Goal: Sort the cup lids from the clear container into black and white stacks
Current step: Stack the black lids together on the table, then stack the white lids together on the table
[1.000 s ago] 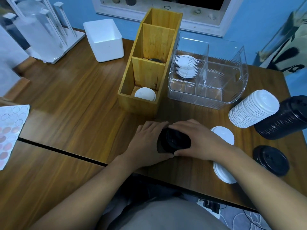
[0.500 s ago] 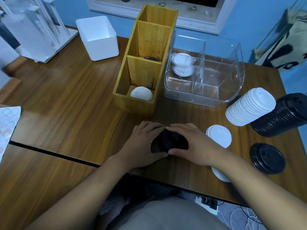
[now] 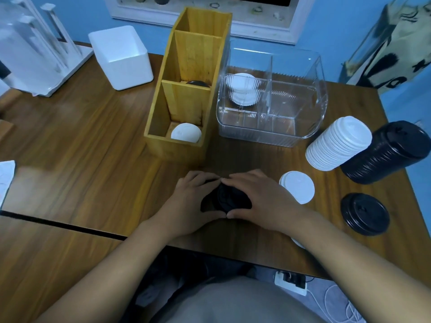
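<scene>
Mid-sort: left hand [image 3: 193, 201] and right hand [image 3: 258, 199] both cup black lids [image 3: 224, 199] on the table [image 3: 93, 148], front edge; next likely onto the black stack [image 3: 384, 152], with white lids [image 3: 243, 89] left in the container [image 3: 291, 136].

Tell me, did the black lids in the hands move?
No. The black lids, held between the left hand and right hand, sit just as near the wooden box as before; only the view shifted.
</scene>
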`<state>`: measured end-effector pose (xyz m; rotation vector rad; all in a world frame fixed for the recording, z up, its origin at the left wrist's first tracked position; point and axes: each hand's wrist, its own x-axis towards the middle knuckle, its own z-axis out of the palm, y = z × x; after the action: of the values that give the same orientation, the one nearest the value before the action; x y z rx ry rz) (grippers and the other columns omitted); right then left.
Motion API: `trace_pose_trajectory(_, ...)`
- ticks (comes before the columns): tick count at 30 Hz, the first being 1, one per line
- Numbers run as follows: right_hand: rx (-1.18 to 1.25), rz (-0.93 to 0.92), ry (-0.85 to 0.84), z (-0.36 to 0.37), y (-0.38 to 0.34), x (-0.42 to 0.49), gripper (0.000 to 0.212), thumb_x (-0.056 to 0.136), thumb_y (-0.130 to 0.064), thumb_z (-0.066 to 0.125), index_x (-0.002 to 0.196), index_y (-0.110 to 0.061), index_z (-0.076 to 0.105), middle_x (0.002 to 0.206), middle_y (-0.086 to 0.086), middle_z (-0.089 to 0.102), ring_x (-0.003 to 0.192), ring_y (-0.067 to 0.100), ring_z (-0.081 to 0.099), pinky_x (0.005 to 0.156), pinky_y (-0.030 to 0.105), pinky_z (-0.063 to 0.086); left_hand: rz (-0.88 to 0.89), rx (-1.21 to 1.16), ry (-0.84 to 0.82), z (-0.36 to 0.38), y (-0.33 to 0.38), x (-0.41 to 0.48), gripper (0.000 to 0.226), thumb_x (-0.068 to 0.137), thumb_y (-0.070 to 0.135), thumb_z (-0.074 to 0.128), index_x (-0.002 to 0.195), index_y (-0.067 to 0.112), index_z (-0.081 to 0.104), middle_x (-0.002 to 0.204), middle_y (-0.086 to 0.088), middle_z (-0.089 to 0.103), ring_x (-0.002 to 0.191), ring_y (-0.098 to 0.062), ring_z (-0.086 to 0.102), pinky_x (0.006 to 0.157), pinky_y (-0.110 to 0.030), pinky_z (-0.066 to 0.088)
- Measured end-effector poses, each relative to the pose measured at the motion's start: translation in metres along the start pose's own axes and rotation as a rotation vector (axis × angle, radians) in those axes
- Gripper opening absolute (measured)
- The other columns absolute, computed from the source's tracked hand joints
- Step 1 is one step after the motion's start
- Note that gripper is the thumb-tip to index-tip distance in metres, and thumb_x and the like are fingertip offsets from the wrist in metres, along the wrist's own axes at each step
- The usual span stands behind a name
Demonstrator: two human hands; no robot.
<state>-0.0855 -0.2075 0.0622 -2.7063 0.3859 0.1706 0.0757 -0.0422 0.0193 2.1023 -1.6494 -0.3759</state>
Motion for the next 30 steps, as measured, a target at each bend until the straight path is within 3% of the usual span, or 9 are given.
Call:
trace_pose_trajectory(4,0.063,0.033,0.202,-0.012,0.022,-0.029,0.069,0.088,-0.062,0.060,0.150,-0.040,0.038,0.150,-0.016,0.044,0.138,0.010,0.032,0.108,0.027,0.030,-0.025,0.029,-0.035,-0.004,0.010,0.008,0.079,0.087,0.068,0.063,0.153,0.030,0.044,0.149,0.016,0.041,0.138,-0.010,0.028,0.112,-0.033,0.029)
trace_pose_trajectory(6,0.061,0.124,0.294,-0.022,0.047,-0.049,0.066,0.087,-0.056,0.065,0.146,-0.038,0.044,0.148,-0.014,0.047,0.136,0.011,0.035,0.109,0.031,0.032,-0.024,0.035,-0.056,-0.006,0.014,0.016,0.081,0.088,0.064,0.065,0.156,0.027,0.040,0.151,0.014,0.039,0.140,-0.010,0.026,0.117,-0.034,0.029)
trace_pose_trajectory(8,0.067,0.245,0.224,-0.031,0.074,-0.064,0.071,0.084,-0.052,0.071,0.147,-0.040,0.040,0.153,-0.013,0.039,0.139,0.013,0.029,0.112,0.038,0.029,-0.020,0.041,-0.052,-0.006,0.019,0.026,0.083,0.089,0.061,0.067,0.157,0.022,0.039,0.153,0.011,0.040,0.141,-0.011,0.025,0.119,-0.033,0.029)
trace_pose_trajectory(11,0.112,0.312,0.041,-0.035,0.098,-0.069,0.081,0.079,-0.049,0.078,0.149,-0.041,0.036,0.158,-0.010,0.032,0.143,0.017,0.024,0.115,0.043,0.027,-0.019,0.058,-0.034,-0.006,0.030,0.039,0.087,0.086,0.058,0.071,0.157,0.019,0.038,0.152,0.008,0.041,0.140,-0.010,0.027,0.116,-0.020,0.024)
trace_pose_trajectory(17,0.082,0.312,0.108,-0.038,0.106,-0.070,0.082,0.075,-0.051,0.081,0.146,-0.036,0.042,0.148,-0.010,0.048,0.134,0.020,0.041,0.111,0.046,0.038,0.132,0.130,0.051,0.003,0.074,0.033,0.074,0.086,0.062,0.068,0.147,0.024,0.049,0.144,0.010,0.049,0.133,-0.009,0.035,0.108,-0.020,0.030)
trace_pose_trajectory(21,0.109,0.314,0.199,-0.041,0.099,-0.098,0.089,0.077,-0.049,0.080,0.152,-0.035,0.034,0.149,-0.013,0.044,0.136,0.013,0.034,0.105,0.028,0.029,0.271,0.061,-0.036,0.039,0.107,0.029,0.069,0.090,0.064,0.061,0.144,0.021,0.053,0.143,0.003,0.053,0.132,-0.013,0.039,0.112,-0.025,0.031)
trace_pose_trajectory(26,0.187,0.289,0.222,-0.036,0.090,-0.150,0.097,0.075,-0.041,0.085,0.154,-0.034,0.029,0.142,-0.016,0.047,0.130,-0.002,0.034,0.095,0.006,0.028,0.282,-0.124,-0.094,0.068,0.123,0.044,0.080,0.083,0.060,0.075,0.142,0.012,0.053,0.138,-0.003,0.059,0.127,-0.019,0.051,0.113,-0.034,0.040)
trace_pose_trajectory(30,0.270,0.310,0.188,-0.012,0.086,-0.191,0.104,0.072,-0.035,0.087,0.154,-0.043,0.024,0.136,-0.016,0.046,0.131,-0.009,0.036,0.098,0.000,0.027,0.295,-0.133,-0.138,0.082,0.127,0.055,0.092,0.076,0.063,0.078,0.146,0.011,0.050,0.140,-0.004,0.060,0.129,-0.022,0.050,0.109,-0.043,0.044)
